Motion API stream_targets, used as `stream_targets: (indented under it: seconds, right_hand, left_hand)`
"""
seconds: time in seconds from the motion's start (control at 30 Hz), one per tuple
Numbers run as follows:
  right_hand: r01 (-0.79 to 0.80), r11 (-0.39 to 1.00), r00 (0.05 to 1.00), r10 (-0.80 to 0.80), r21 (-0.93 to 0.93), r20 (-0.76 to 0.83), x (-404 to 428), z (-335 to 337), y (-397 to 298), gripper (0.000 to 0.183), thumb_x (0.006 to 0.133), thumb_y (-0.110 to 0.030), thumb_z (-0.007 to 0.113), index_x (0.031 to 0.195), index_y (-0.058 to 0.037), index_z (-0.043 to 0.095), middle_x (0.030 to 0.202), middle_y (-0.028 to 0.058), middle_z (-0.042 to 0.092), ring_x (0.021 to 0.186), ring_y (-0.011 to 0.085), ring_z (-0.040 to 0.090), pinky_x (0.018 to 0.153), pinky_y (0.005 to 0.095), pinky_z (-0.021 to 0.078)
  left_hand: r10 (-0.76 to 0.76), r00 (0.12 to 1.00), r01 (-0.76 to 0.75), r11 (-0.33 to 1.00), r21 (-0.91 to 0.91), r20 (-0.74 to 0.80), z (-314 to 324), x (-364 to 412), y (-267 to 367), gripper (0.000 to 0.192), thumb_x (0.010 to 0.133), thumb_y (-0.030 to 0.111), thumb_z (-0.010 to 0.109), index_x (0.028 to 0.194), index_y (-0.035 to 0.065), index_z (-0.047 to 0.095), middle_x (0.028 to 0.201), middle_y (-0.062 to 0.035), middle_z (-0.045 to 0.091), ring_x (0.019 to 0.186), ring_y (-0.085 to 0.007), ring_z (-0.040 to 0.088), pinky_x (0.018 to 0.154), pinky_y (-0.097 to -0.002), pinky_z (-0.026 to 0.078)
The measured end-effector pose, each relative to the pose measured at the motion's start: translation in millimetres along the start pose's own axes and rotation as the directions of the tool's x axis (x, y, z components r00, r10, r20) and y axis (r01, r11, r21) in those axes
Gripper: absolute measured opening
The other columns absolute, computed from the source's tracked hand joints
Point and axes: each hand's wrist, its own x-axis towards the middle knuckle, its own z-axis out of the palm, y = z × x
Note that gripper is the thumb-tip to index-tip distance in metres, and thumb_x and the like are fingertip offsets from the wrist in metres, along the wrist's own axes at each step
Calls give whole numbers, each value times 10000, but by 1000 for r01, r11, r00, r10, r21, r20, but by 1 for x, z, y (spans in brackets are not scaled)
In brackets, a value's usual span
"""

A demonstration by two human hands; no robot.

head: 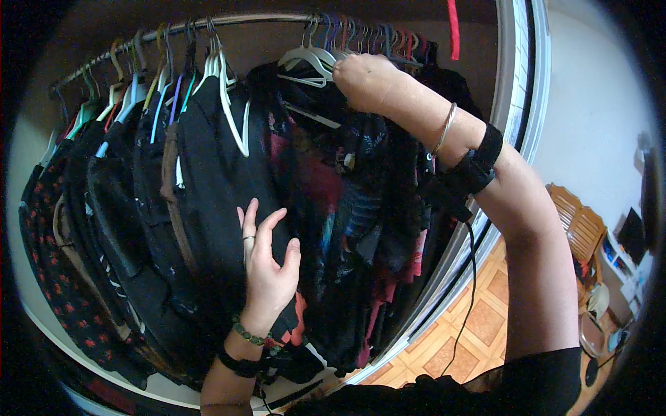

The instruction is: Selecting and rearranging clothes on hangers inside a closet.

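My right hand point(364, 78) is raised to just below the rail, fingers curled around hanger tops beside several white plastic hangers point(307, 56). My own hand hides what exactly lies inside the grip. Beneath it hangs a dark garment with a coloured print point(322, 182). Lower down, my left hand point(268, 265) is held with fingers apart and nothing in it, in front of a plain black garment point(213, 171). A bare white hanger point(234, 114) tilts out from the garments left of the printed one.
A metal rail point(250, 19) carries dark clothes on coloured hangers, including a red-flowered garment point(67, 291) at far left. A red strip point(453, 31) dangles at top right. The sliding-door frame point(512, 99) bounds the wardrobe. A black cable point(472, 281) trails from my right wrist strap.
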Motion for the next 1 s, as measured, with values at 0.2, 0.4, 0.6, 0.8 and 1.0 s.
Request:
stream_targets:
  seconds: [0.2, 0.4, 0.6, 0.8, 1.0]
  right_hand:
    - [-20, 987, 980, -13, 161, 199, -1, -18, 7, 388, 700, -208, 759, 986, 39, 670, 853, 192, 689, 809, 332, 693, 692, 386, 572]
    - [-156, 875, 943, -6, 458, 332, 22, -40, -2, 386, 811, -336, 713, 879, 40, 655, 657, 105, 632, 560, 180, 625, 502, 328, 510]
    - [87, 775, 955, -244, 626, 170, 71, -58, -53, 328, 871, -266, 581, 871, 54, 653, 705, 102, 637, 564, 182, 599, 535, 340, 505]
    - [143, 533, 931, -358, 834, 69, 80, -59, -97, 405, 945, -325, 486, 996, 43, 646, 928, 162, 696, 737, 215, 669, 679, 344, 554]
    - [274, 921, 962, -264, 279, -72, 50, -33, -10, 576, 826, -479, 670, 1170, -23, 592, 1002, 219, 676, 865, 376, 671, 809, 434, 549]
  left_hand:
    - [36, 999, -35, 999, -38, 19, -1, -1, -2, 414, 820, 8, 652, 1223, 67, 581, 1443, -202, 422, 1402, -411, 293, 1134, -450, 261]
    - [86, 995, -76, 985, -154, 55, 8, 6, 10, 367, 822, 15, 632, 1186, 20, 580, 1305, -225, 531, 1239, -396, 497, 1040, -432, 401]
    - [312, 937, -322, 946, -43, -159, -5, 1, 31, 357, 817, -1, 620, 1171, -8, 583, 1201, -202, 570, 1100, -378, 561, 957, -440, 445]
    - [674, 738, -671, 738, 71, -33, -4, 11, 55, 291, 741, 84, 639, 1027, 28, 654, 1145, -175, 572, 1101, -359, 553, 939, -473, 462]
    - [246, 961, -275, 823, 496, 123, 15, 20, -9, 303, 782, 63, 625, 1069, -32, 629, 1238, -249, 542, 1294, -419, 423, 1079, -510, 354]
